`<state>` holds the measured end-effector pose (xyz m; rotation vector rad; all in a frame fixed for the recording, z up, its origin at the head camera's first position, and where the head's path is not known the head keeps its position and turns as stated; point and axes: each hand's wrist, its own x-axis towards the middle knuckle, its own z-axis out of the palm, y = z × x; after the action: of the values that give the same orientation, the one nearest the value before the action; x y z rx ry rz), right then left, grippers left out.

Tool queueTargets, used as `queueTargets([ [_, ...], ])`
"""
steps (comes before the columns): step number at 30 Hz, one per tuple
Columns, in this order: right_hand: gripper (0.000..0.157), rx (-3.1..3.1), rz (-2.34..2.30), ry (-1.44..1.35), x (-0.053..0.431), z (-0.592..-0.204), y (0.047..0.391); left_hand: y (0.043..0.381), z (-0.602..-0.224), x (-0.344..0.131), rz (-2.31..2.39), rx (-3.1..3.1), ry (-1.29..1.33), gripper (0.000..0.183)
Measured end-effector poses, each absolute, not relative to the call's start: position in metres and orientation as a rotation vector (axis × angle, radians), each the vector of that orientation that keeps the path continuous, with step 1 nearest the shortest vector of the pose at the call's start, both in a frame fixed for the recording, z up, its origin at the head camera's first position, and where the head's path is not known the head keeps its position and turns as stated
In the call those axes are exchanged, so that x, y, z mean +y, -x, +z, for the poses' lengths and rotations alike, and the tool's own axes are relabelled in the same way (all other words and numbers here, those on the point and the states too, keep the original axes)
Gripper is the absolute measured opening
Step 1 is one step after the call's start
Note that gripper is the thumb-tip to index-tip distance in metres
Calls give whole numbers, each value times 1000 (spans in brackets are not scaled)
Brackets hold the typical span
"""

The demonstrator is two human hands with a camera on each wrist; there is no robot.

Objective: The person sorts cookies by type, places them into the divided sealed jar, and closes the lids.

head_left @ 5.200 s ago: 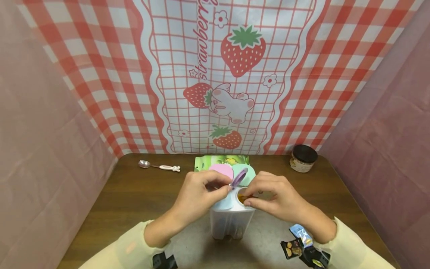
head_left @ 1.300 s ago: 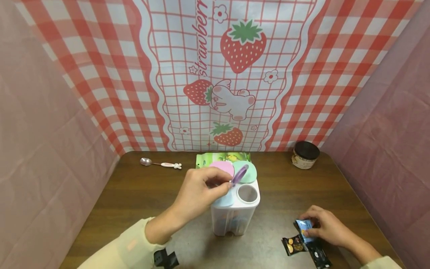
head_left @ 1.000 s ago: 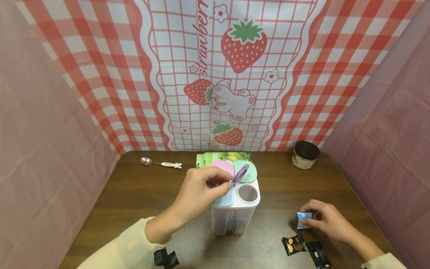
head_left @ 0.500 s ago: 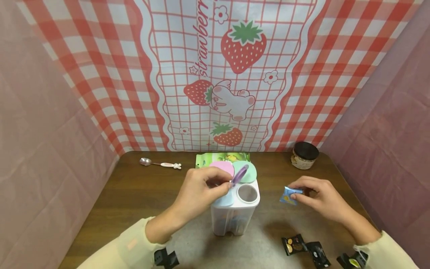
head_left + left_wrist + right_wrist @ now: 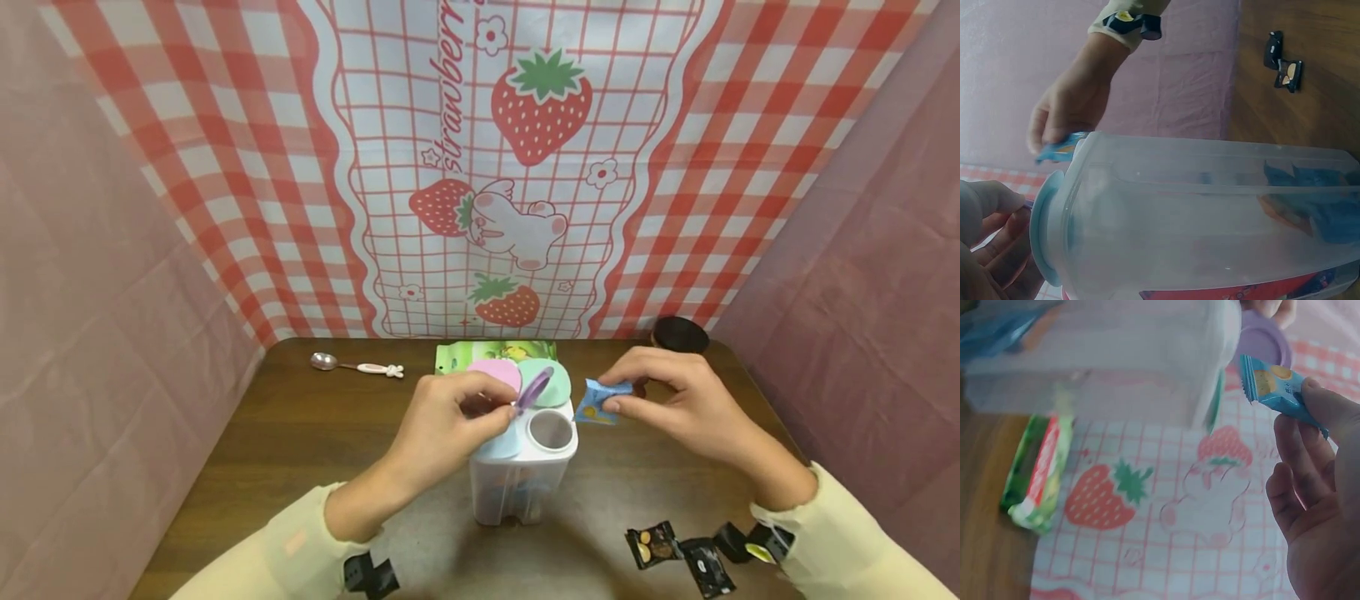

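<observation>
A tall clear container (image 5: pixel 517 492) with a white top stands mid-table. Its top carries pink (image 5: pixel 497 375), green (image 5: pixel 551 388) and light blue (image 5: pixel 501 445) round lids, and one round opening (image 5: pixel 551 430) is uncovered. My left hand (image 5: pixel 450 417) pinches the raised purple lid (image 5: pixel 535 390) beside that opening. Just right of the container's top, my right hand (image 5: pixel 678 400) pinches a small blue snack packet (image 5: pixel 602 402) between thumb and fingers. Through the container wall in the left wrist view, blue wrappers (image 5: pixel 1329 200) and a red wrapper (image 5: pixel 1235 291) show inside.
Two black snack packets (image 5: pixel 652 544) lie at the front right. A spoon (image 5: pixel 357 366) lies at the back left, a black-lidded jar (image 5: pixel 679 335) stands at the back right, and a green bag (image 5: pixel 459 353) sits behind the container.
My right hand left the container, picked up the blue snack packet from the front right and brought it left and up beside the opening. My left hand stays on the purple lid.
</observation>
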<state>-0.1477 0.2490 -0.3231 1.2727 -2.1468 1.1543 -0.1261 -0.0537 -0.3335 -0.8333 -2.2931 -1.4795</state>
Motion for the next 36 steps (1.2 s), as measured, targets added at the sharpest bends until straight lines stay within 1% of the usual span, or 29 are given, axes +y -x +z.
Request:
queueTargets([
  [5,47,-2089,1264,-1339,229,-316,149,126,-334,-54,-1483,-2293,829,12],
  [9,46,-2053,1321,-1377,220,-323,153,126,-334,-54,-1491,-2294,829,12],
  [16,44,-2077,1287,-1359,213,-334,156,127,-334,-54,-1495,-2290,841,12],
  [23,39,-2102,1239,-1460,210,-342,157,127,-334,-54,-1487,-2293,839,11],
  [28,31,-2172,1154,-1444,211,-347,155,127,-334,-54,-1467,-2300,833,11],
  [34,11,-2201,1104,-1433,215,-354,154,127,-334,-53,-1463,-2296,831,12],
  [36,7,-2203,1101,-1438,217,-356,154,127,-334,-53,-1466,-2293,830,12],
])
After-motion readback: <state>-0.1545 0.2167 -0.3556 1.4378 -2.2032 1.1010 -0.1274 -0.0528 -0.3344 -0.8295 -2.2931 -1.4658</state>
